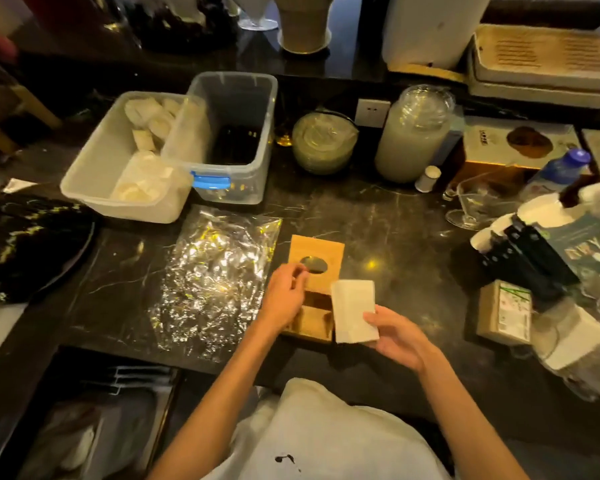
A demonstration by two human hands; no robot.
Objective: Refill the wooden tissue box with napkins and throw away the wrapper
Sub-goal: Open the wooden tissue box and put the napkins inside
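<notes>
Black marble with pale veins makes up the worktop (378, 230), crowded along its back and right edges and left bare only in the middle, near the front edge, where the work is going on. Two clear bins (174, 150) sit toward the back left, pushed out of the way. In front of them the wrapper (215, 282) lies flat and crumpled, empty and shiny, just left of the box; it looks set aside there so it stays within reach for throwing away later.

The box (312, 317) stands close to the front edge, straight ahead of the person. Its lid (317, 263), the panel with the oval hole, is slid or tipped back toward the far side, so the wooden inside shows; I judge it is open to take the refill. The napkins (354, 310), a white stack, are held over the right part of the box, tilted, not yet inside.

The right hand (395, 336) clamps the stack at its near right corner, thumb on top and fingers below. The left hand (286, 296) rests at the box's left side by the lid, fingers loosely curled; whether it grips the wood I cannot tell, though it is probably steadying the box for loading.
</notes>
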